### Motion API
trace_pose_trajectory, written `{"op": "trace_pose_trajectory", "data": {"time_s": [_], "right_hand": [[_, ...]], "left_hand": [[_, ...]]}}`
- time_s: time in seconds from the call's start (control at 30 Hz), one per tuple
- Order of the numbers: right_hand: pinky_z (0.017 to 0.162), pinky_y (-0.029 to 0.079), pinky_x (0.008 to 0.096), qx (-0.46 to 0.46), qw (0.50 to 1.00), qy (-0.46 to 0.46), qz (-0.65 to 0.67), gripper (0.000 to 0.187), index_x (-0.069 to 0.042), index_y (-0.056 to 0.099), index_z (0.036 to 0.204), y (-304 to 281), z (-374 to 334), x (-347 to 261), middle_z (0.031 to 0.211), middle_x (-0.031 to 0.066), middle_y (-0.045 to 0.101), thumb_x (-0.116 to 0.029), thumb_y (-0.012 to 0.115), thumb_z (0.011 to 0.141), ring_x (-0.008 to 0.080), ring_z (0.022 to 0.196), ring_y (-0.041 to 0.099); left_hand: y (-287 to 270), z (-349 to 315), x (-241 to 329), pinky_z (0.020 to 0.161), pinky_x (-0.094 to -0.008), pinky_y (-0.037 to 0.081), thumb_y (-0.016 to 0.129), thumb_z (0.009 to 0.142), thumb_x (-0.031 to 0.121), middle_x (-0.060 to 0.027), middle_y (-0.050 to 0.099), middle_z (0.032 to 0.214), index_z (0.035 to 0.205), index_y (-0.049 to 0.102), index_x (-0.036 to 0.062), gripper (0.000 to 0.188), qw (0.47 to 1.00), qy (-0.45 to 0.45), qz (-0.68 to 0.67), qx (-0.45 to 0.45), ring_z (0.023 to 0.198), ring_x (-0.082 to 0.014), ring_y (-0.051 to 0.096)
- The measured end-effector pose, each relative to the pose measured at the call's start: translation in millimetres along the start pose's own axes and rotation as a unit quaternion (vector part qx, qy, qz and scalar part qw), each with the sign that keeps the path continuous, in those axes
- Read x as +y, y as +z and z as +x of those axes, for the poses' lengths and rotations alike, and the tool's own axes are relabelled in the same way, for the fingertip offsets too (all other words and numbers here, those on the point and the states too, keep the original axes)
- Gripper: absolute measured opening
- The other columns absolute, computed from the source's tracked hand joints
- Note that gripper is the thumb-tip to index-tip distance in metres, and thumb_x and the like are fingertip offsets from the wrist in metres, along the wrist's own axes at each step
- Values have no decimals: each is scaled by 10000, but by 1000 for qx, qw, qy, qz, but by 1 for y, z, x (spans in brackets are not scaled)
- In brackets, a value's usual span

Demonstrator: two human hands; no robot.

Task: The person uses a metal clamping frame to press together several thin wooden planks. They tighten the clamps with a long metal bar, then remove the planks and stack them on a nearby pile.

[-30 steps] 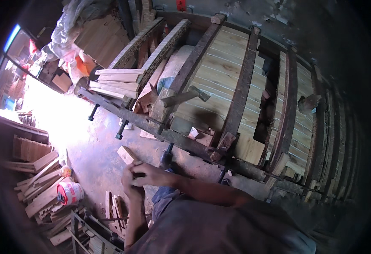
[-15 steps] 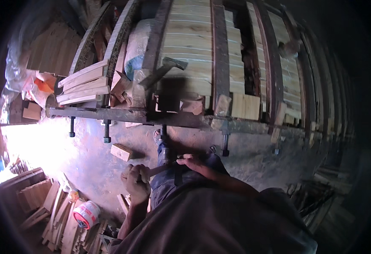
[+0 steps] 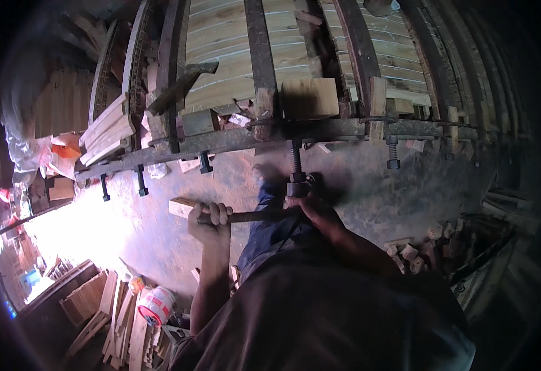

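My left hand (image 3: 210, 221) is closed around the end of the bar handle of a socket wrench (image 3: 249, 217), which lies crosswise in front of my body. At the wrench's other end, my right hand (image 3: 309, 207) is closed about the head, just below the socket. The socket sits at the lower end of a threaded clamp bolt (image 3: 295, 162), which sticks out from the metal rail (image 3: 221, 144) toward me. Shadow hides part of my right fingers. A pale wood block (image 3: 181, 206) lies on the floor behind my left hand.
Dark clamp bars (image 3: 259, 49) press glued wood panels (image 3: 221, 37). A hammer (image 3: 184, 85) lies across one bar, near stacked slats (image 3: 108, 133). More bolts (image 3: 393, 156) protrude along the rail. Lower left are a white-and-red bucket (image 3: 156, 304) and wood offcuts (image 3: 106, 309); more offcuts (image 3: 410, 255) lie right.
My view and body have shifted right along the rail. The socket wrench, held in both hands, has moved from one bolt to another farther right.
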State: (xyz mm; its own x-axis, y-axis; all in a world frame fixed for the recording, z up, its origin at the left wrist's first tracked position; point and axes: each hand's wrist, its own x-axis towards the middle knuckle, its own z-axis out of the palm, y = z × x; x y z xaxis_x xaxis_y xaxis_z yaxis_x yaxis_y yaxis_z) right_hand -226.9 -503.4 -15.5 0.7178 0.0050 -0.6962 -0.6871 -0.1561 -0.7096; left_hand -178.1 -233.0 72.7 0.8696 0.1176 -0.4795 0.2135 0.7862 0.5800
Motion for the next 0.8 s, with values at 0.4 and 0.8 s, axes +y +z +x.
{"op": "trace_pose_trajectory", "data": {"time_s": [0.4,0.8], "right_hand": [[977,467,429,79,971,89,-207,854,61,561,1213,6,51,4,1198,268,619,-489,840,621,412,1100,609],[909,443,475,135,859,-368,-328,545,-20,541,1215,46,30,-67,1113,211,594,-26,673,687,416,1048,558]], "left_hand": [[-158,76,-67,651,-439,445,392,962,313,-9,397,542,603,433,162,392,908,-59,-90,405,492,-216,401],[-113,21,-31,755,-451,396,417,1012,366,-72,479,598,685,535,113,430,990,-15,80,113,652,-263,486]]}}
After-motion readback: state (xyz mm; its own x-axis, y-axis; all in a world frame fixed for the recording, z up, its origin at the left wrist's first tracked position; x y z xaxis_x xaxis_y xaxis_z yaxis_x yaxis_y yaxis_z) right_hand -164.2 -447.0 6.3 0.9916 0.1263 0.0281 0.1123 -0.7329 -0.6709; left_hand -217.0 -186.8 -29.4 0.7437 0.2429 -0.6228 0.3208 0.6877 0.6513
